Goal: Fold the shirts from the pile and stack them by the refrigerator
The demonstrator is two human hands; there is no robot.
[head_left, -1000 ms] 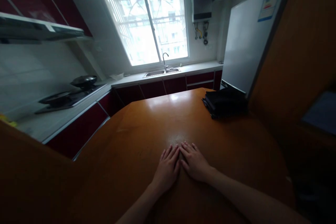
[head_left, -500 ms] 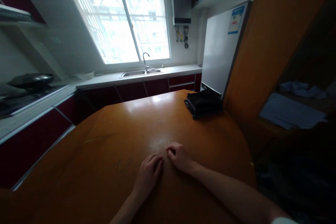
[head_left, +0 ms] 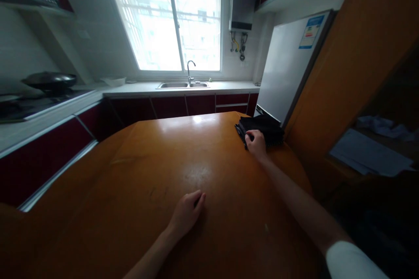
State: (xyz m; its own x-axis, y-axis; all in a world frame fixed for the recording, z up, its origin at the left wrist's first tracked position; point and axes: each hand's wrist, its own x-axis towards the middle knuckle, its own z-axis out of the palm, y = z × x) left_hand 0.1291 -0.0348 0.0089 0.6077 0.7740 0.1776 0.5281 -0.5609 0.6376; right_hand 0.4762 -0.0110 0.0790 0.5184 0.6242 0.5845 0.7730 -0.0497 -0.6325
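A folded pile of black cloth (head_left: pixel 266 124) lies at the far right of the wooden table (head_left: pixel 137 183). My right hand (head_left: pixel 257 143) is over the pile's near left corner, its fingers curled and thumb close to the forefinger. Whether any cloth is between those fingertips cannot be made out. Nearer to me, my left hand (head_left: pixel 186 211) rests on the tabletop, loosely curled with nothing seen in it.
A tall white fridge (head_left: pixel 284 65) stands behind the cloth, beside a wooden panel (head_left: pixel 353 61). Across the room are a sink (head_left: pixel 176 85) and a white bowl (head_left: pixel 114 81) on the counter. A lidded wok (head_left: pixel 50 80) sits on the stove at left.
Both hands first lay flat together on the table, then curled and parted. My right hand has reached forward and right to the cloth; my left stayed near the table's middle. The view shifted too.
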